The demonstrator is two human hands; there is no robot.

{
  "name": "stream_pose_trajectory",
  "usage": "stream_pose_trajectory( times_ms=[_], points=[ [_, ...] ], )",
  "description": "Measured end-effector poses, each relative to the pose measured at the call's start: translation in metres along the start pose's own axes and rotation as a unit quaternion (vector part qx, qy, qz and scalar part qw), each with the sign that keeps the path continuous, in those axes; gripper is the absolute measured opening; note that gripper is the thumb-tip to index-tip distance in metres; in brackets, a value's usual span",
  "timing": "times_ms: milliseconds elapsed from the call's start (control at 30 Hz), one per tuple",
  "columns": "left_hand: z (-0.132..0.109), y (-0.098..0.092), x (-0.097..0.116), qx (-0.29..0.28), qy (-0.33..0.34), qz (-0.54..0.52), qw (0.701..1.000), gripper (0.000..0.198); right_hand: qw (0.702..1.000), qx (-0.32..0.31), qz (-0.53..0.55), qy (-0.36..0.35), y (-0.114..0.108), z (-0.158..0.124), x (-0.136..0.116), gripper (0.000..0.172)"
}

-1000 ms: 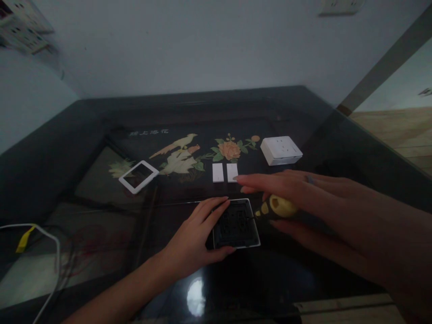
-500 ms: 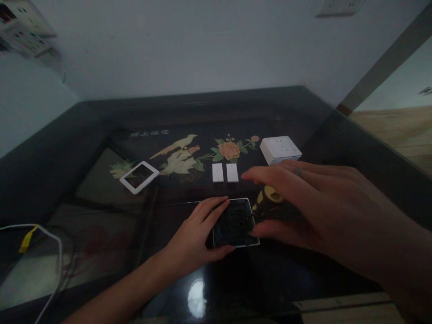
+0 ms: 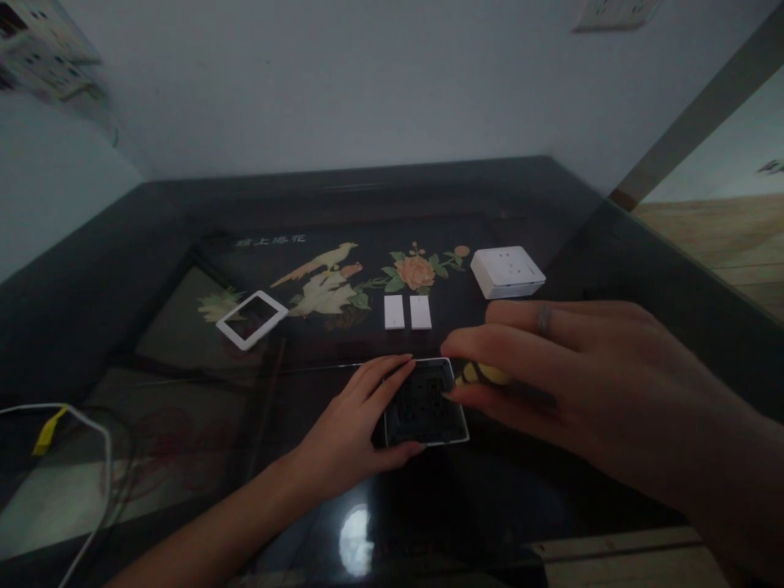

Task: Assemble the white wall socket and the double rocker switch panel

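A square panel (image 3: 432, 404) lies on the bench (image 3: 343, 192) in front of the person, its dark, recessed side up and a white rim around it. The left hand (image 3: 352, 425) grips it from the left, fingers over the far edge and thumb at the near edge, covering part of that side. The right hand (image 3: 588, 367), a ring on one finger, grasps a yellow-and-black screwdriver (image 3: 483, 373) at the panel's right edge, fingers and thumb around the handle; the hand hides much of the tool, and where its tip sits cannot be made out.

Just beyond the panel, two narrow white plates (image 3: 394, 312) lie side by side, slightly apart. Farther right stands a white socket box (image 3: 508, 272), slots facing up. To the left, a white frame (image 3: 233, 334) lies at an angle, its opening showing dark bench. Between them spreads a design of a bird and flowers. A white cable (image 3: 107, 457) with a yellow tag (image 3: 46, 434) curves along the left side.
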State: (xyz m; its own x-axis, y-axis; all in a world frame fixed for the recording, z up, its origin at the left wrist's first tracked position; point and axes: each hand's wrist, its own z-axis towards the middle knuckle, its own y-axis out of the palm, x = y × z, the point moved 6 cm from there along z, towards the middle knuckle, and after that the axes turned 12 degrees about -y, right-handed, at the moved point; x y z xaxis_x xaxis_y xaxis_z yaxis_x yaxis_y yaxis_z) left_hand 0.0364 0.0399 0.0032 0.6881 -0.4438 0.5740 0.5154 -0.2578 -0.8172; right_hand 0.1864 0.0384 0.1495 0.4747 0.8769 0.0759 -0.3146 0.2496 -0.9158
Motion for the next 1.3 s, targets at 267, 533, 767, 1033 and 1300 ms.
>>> stream_pose_trajectory(
  times_ms=[267, 533, 767, 1033, 1300],
  points=[
    [0.001, 0.001, -0.001, -0.013, -0.003, -0.01, 1.0, 0.082, 1.0, 0.002, -0.011, 0.026, 0.004, 0.003, 0.005, 0.04],
    [0.001, 0.001, -0.002, -0.012, 0.0, -0.008, 1.0, 0.084, 0.991, -0.035, 0.132, 0.009, -0.001, -0.009, 0.008, 0.043],
    [0.0, 0.001, -0.001, -0.004, 0.002, -0.002, 1.0, 0.086, 0.99, -0.023, 0.141, -0.012, 0.005, 0.002, 0.003, 0.024],
    [0.001, 0.002, -0.001, -0.026, -0.011, -0.013, 1.0, 0.075, 0.998, 0.033, 0.059, -0.004, 0.005, 0.009, 0.002, 0.028],
    [0.002, 0.001, -0.001, -0.015, -0.009, -0.012, 1.0, 0.081, 0.98, -0.034, 0.19, 0.041, 0.006, -0.002, 0.012, 0.027]
  ],
)
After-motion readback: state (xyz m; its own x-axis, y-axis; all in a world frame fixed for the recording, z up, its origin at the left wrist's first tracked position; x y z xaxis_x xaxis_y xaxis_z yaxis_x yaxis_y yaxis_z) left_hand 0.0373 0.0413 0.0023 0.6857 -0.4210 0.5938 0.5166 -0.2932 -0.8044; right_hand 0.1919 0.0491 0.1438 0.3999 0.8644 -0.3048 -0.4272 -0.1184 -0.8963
